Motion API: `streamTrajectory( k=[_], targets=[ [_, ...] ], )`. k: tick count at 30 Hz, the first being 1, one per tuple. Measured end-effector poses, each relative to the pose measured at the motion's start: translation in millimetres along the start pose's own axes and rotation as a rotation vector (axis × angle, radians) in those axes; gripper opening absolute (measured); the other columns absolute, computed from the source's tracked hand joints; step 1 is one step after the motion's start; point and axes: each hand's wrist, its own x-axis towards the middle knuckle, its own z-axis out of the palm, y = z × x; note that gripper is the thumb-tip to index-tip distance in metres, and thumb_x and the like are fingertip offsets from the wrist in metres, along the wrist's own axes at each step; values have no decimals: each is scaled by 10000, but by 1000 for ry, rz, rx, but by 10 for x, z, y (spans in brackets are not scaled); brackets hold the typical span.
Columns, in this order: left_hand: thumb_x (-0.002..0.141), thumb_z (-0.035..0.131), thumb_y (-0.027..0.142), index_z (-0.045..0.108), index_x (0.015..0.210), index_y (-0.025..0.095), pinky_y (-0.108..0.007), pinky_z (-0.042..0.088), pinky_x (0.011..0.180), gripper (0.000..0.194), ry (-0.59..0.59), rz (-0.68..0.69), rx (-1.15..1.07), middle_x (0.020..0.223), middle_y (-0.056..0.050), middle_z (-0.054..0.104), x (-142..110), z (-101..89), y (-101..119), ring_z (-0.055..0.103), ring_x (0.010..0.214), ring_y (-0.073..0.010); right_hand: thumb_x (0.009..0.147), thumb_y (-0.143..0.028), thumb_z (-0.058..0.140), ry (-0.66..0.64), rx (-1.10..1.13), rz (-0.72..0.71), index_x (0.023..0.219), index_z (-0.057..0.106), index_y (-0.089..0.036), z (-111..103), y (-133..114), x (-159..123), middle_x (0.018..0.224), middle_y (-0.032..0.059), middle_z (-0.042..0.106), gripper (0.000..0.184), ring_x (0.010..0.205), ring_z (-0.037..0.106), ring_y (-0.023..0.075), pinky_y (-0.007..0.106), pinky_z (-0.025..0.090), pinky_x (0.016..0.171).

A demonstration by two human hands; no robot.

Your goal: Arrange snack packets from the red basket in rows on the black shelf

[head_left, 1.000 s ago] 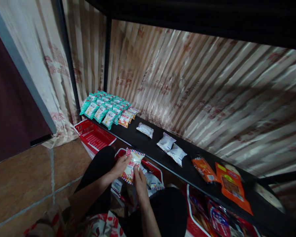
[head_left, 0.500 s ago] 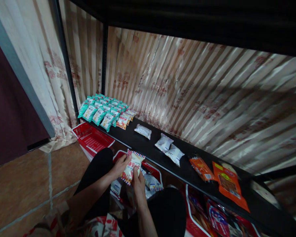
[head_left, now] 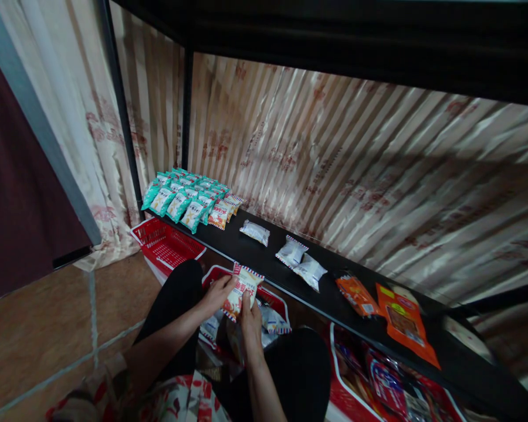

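Note:
Between my two hands is a snack packet [head_left: 245, 283] with a striped edge and red lettering, held tilted above a red basket [head_left: 283, 305] of similar packets. My left hand [head_left: 217, 295] grips its left side. My right hand [head_left: 250, 319] pinches its lower right part, thumb on the front. On the black shelf [head_left: 229, 240] beyond, green packets [head_left: 178, 205] stand in rows at the left end, with a few orange-and-white packets [head_left: 220, 214] beside them. Three pale packets lie farther right: one silvery packet [head_left: 255, 232] alone, and two overlapping packets [head_left: 292, 252].
An orange pouch [head_left: 407, 322] and a smaller orange packet [head_left: 358, 295] lie toward the shelf's right. Under the shelf edge are a red basket [head_left: 169, 246] at left and another basket [head_left: 347, 387] of packages at right. A dark upper shelf [head_left: 334, 53] hangs overhead; a curtain [head_left: 312, 146] backs it.
Both hands have moved slightly up and to the right with the packet, still gripping it. The view has shifted a little; the packets on the shelf stay in place.

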Motion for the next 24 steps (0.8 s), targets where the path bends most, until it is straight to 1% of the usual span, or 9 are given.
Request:
streamTrajectory(
  k=[3, 5, 8, 10, 13, 15, 17, 19, 24],
  targets=[
    [819, 418, 564, 625, 918, 144, -253, 434, 659, 478, -1, -4, -1, 858, -50, 649, -12, 18, -1, 583, 783, -176, 713, -651, 496, 39, -20, -9, 947, 635, -118, -16, 5, 18, 895, 117, 704, 598, 797, 641, 247, 306, 473, 668],
    [816, 415, 567, 631, 912, 133, -258, 432, 646, 495, -23, -32, -18, 842, -55, 651, -23, 32, 16, 585, 766, -180, 713, -640, 505, 54, -36, -17, 962, 632, -115, -34, 17, 43, 875, 108, 703, 595, 783, 636, 240, 303, 469, 672],
    [814, 400, 582, 640, 900, 126, -267, 432, 642, 523, -69, -73, -52, 805, -53, 649, -38, 54, 63, 587, 743, -183, 702, -662, 500, 63, -68, -29, 967, 634, -121, -65, 37, 94, 853, 93, 702, 617, 762, 627, 231, 300, 464, 671],
    [801, 422, 580, 638, 904, 128, -271, 436, 669, 511, -71, -66, -67, 823, -52, 650, -39, 67, 88, 590, 770, -188, 702, -675, 491, 88, -74, -30, 975, 633, -118, -85, 45, 136, 849, 92, 703, 636, 761, 626, 230, 296, 463, 659],
    [765, 491, 549, 618, 947, 127, -265, 442, 680, 477, -72, -57, -97, 850, -53, 643, -14, 88, 85, 589, 803, -190, 655, -707, 517, 108, -64, -9, 975, 637, -111, -120, 53, 221, 849, 102, 705, 688, 756, 632, 244, 303, 469, 648],
    [741, 519, 539, 587, 999, 129, -259, 442, 612, 490, -115, -90, -134, 843, -52, 634, 27, 103, 51, 591, 753, -186, 624, -722, 537, 117, -79, 8, 966, 647, -115, -150, 67, 293, 833, 101, 708, 705, 755, 635, 251, 311, 473, 661],
    [712, 545, 549, 576, 982, 122, -253, 433, 565, 507, -136, -118, -153, 808, -51, 627, 87, 114, 3, 585, 712, -183, 615, -725, 545, 106, -91, 21, 985, 650, -122, -181, 92, 370, 812, 96, 709, 716, 754, 638, 253, 317, 475, 673],
    [701, 558, 551, 572, 962, 123, -250, 430, 560, 501, -138, -112, -180, 794, -50, 627, 161, 115, -42, 582, 699, -180, 637, -707, 546, 82, -96, 12, 1005, 653, -133, -202, 124, 444, 824, 93, 710, 690, 767, 640, 249, 312, 473, 677],
    [683, 605, 519, 580, 990, 130, -288, 462, 683, 496, -104, -40, -268, 840, -61, 648, 361, 58, -55, 599, 770, -198, 703, -647, 536, 10, -63, -2, 1052, 644, -156, -185, 171, 589, 874, 86, 707, 612, 811, 639, 235, 300, 473, 704]
  ],
)
